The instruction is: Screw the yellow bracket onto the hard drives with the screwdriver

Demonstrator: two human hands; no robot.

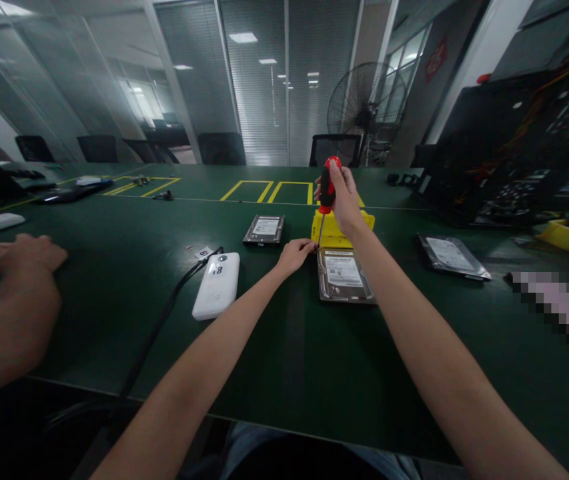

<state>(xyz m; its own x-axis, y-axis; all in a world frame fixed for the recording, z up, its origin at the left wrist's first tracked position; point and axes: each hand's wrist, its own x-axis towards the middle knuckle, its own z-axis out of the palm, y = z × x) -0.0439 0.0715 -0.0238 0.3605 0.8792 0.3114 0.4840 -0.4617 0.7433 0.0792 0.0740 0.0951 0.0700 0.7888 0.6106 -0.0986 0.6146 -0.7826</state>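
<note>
Right hand [343, 198]: my fist round screwdriver [327, 192], near upright, tip down
Left hand [294, 256]: beside tip, hold unclear
Hard drive [343, 277]: below my grip

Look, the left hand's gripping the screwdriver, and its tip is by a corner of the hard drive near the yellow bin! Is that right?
Not the left hand: the head view shows the right hand gripping the screwdriver. Its tip is indeed by a corner of the hard drive.

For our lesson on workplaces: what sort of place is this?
Probably an office-like electronics workroom: a screwdriver held at a hard drive, a long green table, and glass walls behind.
</note>
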